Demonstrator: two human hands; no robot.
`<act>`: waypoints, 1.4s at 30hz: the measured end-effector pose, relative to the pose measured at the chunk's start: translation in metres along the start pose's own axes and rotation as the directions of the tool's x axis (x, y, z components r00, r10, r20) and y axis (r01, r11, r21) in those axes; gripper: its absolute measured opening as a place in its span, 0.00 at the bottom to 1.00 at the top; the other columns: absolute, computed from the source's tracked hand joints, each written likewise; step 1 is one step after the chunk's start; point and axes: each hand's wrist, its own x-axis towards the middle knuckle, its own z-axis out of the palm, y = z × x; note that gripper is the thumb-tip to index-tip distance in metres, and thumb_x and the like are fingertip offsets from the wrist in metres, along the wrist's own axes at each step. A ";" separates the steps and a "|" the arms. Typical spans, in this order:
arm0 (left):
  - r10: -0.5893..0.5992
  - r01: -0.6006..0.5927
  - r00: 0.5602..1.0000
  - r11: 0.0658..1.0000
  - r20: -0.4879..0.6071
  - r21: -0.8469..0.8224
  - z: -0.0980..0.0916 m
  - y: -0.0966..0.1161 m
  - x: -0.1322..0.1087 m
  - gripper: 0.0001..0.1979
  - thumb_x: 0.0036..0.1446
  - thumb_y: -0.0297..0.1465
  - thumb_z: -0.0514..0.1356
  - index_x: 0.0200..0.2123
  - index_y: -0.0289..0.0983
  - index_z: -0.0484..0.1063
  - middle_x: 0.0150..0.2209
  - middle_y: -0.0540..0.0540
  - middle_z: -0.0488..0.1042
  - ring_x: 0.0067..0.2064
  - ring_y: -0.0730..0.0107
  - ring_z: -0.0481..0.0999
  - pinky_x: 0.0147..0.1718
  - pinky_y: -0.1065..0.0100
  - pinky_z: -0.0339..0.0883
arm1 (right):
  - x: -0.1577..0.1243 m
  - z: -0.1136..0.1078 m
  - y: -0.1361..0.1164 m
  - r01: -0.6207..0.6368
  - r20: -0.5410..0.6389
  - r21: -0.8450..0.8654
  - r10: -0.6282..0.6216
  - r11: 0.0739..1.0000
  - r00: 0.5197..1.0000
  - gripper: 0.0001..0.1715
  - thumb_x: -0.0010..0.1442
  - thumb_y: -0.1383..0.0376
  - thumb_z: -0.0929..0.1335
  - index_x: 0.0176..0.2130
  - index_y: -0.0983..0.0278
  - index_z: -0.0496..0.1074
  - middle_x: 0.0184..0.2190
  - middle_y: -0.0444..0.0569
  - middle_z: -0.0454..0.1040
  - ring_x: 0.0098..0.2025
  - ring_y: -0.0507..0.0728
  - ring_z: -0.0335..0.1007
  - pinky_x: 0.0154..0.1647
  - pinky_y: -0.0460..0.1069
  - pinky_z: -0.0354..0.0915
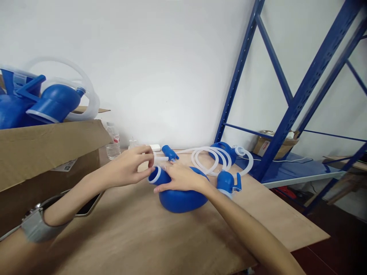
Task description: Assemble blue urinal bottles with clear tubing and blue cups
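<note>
Around the blue vessel (pixel 183 201): coiled tubing (pixel 228 162), water bottle (pixel 113 148), cardboard box (pixel 54 151).

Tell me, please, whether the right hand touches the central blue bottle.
Touching: the head view shows the right hand laid across the central blue bottle, with no visible gap.

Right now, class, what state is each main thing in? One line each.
Blue container: resting on the table, mouth uncovered
Right hand: holding the blue container
Left hand: fingers bent, near the mouth
Tubing: coiled
Water bottle: upright
Cardboard box: open, blue parts above its edge
Handled piece: rim down
</note>
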 end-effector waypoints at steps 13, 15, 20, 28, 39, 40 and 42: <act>0.022 0.053 0.956 0.968 0.292 -0.247 0.005 0.011 0.006 0.18 0.63 0.43 0.61 0.25 0.39 0.66 0.28 0.51 0.70 0.31 0.69 0.68 0.31 0.68 0.58 | 0.003 0.004 -0.005 -0.016 0.013 -0.201 0.019 0.979 1.000 0.31 0.59 0.41 0.72 0.44 0.64 0.77 0.35 0.55 0.80 0.38 0.66 0.77 0.39 0.56 0.68; 0.030 0.055 0.953 0.962 0.301 -0.268 0.004 0.010 0.006 0.17 0.63 0.41 0.60 0.25 0.39 0.65 0.28 0.51 0.68 0.30 0.70 0.66 0.29 0.68 0.57 | 0.004 0.005 -0.004 -0.010 0.012 -0.217 0.013 0.976 1.000 0.29 0.60 0.42 0.72 0.42 0.65 0.77 0.34 0.55 0.80 0.36 0.65 0.77 0.38 0.55 0.68; 0.056 0.049 0.942 0.953 0.331 -0.300 0.002 0.007 0.006 0.13 0.63 0.37 0.59 0.26 0.39 0.67 0.27 0.52 0.66 0.30 0.70 0.64 0.30 0.68 0.57 | 0.004 0.007 -0.003 0.033 -0.038 -0.179 -0.041 0.983 0.998 0.30 0.59 0.42 0.73 0.47 0.63 0.76 0.35 0.53 0.81 0.36 0.63 0.76 0.38 0.54 0.68; -0.015 0.084 0.953 0.972 0.302 -0.217 -0.001 0.014 0.004 0.13 0.62 0.43 0.61 0.30 0.41 0.74 0.29 0.51 0.75 0.31 0.68 0.72 0.32 0.68 0.61 | 0.004 0.007 -0.009 0.003 -0.016 -0.226 -0.007 0.974 1.000 0.29 0.60 0.44 0.73 0.46 0.65 0.75 0.40 0.57 0.81 0.41 0.67 0.78 0.42 0.57 0.69; -0.062 0.148 0.943 0.958 0.328 -0.245 0.000 0.014 0.006 0.15 0.60 0.44 0.61 0.28 0.39 0.71 0.26 0.52 0.72 0.29 0.70 0.69 0.29 0.70 0.59 | 0.003 0.008 -0.012 0.001 -0.008 -0.274 -0.003 0.962 1.000 0.30 0.61 0.42 0.71 0.44 0.65 0.74 0.37 0.56 0.81 0.39 0.66 0.78 0.41 0.56 0.69; -0.059 0.148 0.944 0.956 0.324 -0.255 0.000 0.015 0.005 0.15 0.61 0.44 0.61 0.29 0.39 0.71 0.27 0.52 0.72 0.29 0.70 0.68 0.29 0.70 0.59 | 0.003 0.008 -0.012 -0.004 -0.010 -0.277 0.001 0.961 1.000 0.30 0.61 0.42 0.71 0.44 0.65 0.74 0.38 0.56 0.81 0.40 0.66 0.78 0.42 0.55 0.69; -0.069 0.163 0.944 0.948 0.323 -0.274 0.000 0.015 0.005 0.16 0.61 0.44 0.60 0.28 0.39 0.71 0.25 0.52 0.70 0.28 0.71 0.67 0.28 0.70 0.58 | 0.003 0.008 -0.012 -0.018 -0.010 -0.288 0.016 0.957 1.000 0.30 0.61 0.42 0.71 0.45 0.66 0.74 0.38 0.56 0.81 0.40 0.65 0.78 0.42 0.55 0.69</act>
